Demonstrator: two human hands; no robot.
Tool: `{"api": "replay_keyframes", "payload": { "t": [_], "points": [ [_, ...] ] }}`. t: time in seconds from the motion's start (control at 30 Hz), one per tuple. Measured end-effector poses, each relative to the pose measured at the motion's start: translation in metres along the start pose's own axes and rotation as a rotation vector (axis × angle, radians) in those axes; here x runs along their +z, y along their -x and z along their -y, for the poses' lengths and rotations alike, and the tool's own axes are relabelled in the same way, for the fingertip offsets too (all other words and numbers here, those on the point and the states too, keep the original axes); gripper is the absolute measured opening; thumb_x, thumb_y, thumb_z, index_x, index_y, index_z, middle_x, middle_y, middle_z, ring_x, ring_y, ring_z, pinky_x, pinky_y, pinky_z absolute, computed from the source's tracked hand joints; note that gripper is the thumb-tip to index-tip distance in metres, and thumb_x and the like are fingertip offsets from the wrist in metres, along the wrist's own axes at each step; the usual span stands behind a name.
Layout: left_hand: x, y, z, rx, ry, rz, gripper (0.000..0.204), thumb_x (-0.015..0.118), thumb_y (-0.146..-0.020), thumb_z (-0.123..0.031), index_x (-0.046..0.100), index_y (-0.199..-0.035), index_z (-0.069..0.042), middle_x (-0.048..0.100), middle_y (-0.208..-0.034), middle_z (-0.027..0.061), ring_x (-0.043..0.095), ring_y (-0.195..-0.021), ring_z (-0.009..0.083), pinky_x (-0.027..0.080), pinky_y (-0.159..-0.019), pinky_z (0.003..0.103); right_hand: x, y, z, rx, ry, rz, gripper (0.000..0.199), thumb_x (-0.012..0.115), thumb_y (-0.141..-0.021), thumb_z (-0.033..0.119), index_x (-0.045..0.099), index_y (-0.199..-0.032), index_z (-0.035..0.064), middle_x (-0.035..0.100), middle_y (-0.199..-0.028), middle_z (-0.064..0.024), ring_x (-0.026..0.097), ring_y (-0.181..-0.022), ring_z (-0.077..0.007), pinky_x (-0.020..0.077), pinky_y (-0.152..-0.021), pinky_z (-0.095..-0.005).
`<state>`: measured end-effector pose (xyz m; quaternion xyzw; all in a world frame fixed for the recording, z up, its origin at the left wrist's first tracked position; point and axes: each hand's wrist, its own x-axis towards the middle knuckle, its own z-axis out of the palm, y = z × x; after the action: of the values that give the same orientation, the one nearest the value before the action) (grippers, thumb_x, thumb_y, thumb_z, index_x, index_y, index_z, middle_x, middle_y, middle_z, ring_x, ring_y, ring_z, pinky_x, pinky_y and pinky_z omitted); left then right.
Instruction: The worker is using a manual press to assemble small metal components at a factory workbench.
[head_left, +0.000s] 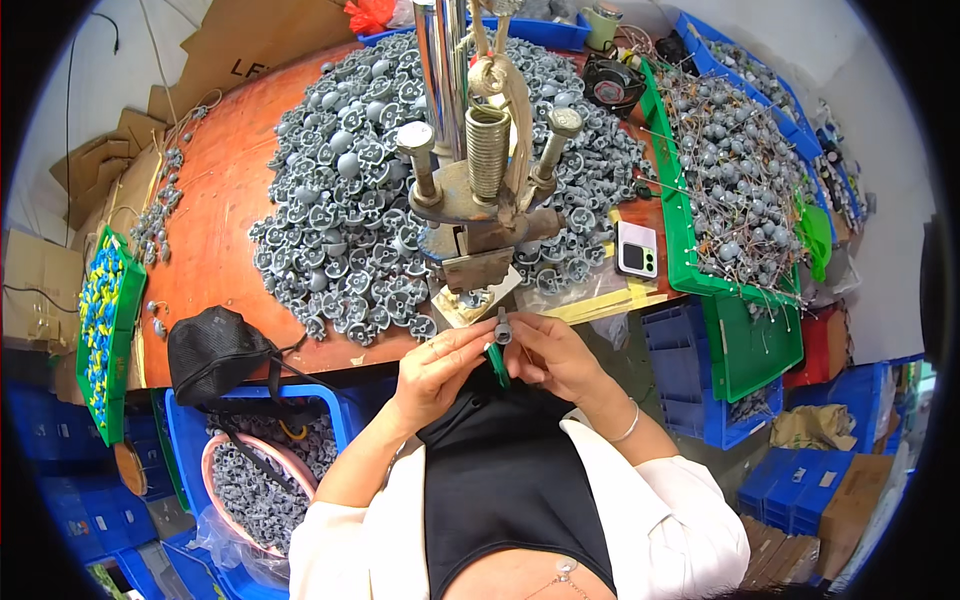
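Observation:
Both hands meet at the table's front edge, just below a metal press [478, 268]. Between their fingertips is a small grey plastic part [503, 331]. My left hand [440, 372] pinches it from the left, fingers pressed together. From the right, my right hand [562, 360] closes thumb and fingers on the same part. A narrow green piece [497, 366] shows just under the fingers; what it belongs to is hidden. Close above the fingertips, a pale block [462, 312] sits beneath the press head. A big heap of grey plastic half-shells [340, 215] spreads behind and around the press.
On the right are a white phone [636, 250] and a green crate [683, 225] of grey balls with wires. A black pouch [215, 355] lies front left, above a blue bin [345, 405] of small grey parts. A green tray [122, 330] holds blue and yellow pieces.

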<state>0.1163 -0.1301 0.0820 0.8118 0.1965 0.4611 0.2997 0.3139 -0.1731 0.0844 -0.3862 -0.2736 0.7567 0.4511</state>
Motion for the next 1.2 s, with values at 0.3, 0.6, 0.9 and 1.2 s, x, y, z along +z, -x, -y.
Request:
{"api": "replay_keyframes", "payload": {
  "t": [0.3,0.6,0.9,1.2],
  "points": [
    [-0.002,0.000,-0.007,-0.162,0.022,-0.143,0.025,0.071,-0.072,0.005,0.067,-0.097,0.000,0.068,-0.097,0.0132,0.068,-0.085,0.0249,0.053,-0.072,0.029,0.015,-0.009,-0.008,-0.044,-0.112,0.007,0.016,0.054,-0.095,0.017,0.057,-0.105,0.0045,0.059,-0.067,-0.0025,0.039,-0.044,-0.0050,0.0302,-0.044,-0.0183],
    [-0.021,0.012,0.001,-0.413,0.173,-0.750,0.015,0.057,-0.088,0.000,0.061,-0.101,0.004,0.060,-0.114,0.0156,0.056,-0.106,0.0225,0.042,-0.093,0.033,-0.009,-0.020,-0.010,-0.358,0.325,-0.099,0.007,0.057,-0.091,0.009,0.055,-0.095,0.0037,0.059,-0.081,-0.0021,0.058,-0.067,-0.0070,0.0455,-0.059,-0.0200],
    [0.003,0.006,-0.017,-0.339,-0.320,-0.041,0.028,0.075,-0.072,-0.005,0.065,-0.097,-0.001,0.063,-0.087,0.0106,0.063,-0.071,0.0257,0.050,-0.061,0.031,0.002,-0.031,-0.010,-0.432,0.566,0.128,0.015,0.060,-0.088,0.009,0.054,-0.101,0.0024,0.055,-0.079,0.0002,0.050,-0.066,-0.0059,0.0430,-0.059,-0.0226],
    [0.014,0.005,0.025,-0.420,-0.403,-0.151,0.017,0.071,-0.075,-0.010,0.064,-0.089,-0.003,0.063,-0.082,0.0093,0.062,-0.072,0.0275,0.049,-0.063,0.035,0.010,-0.048,-0.023,-0.608,0.957,-0.373,0.025,0.067,-0.081,0.008,0.061,-0.103,-0.0027,0.064,-0.067,-0.0066,0.059,-0.054,-0.0115,0.0449,-0.051,-0.0249]
  ]
}}
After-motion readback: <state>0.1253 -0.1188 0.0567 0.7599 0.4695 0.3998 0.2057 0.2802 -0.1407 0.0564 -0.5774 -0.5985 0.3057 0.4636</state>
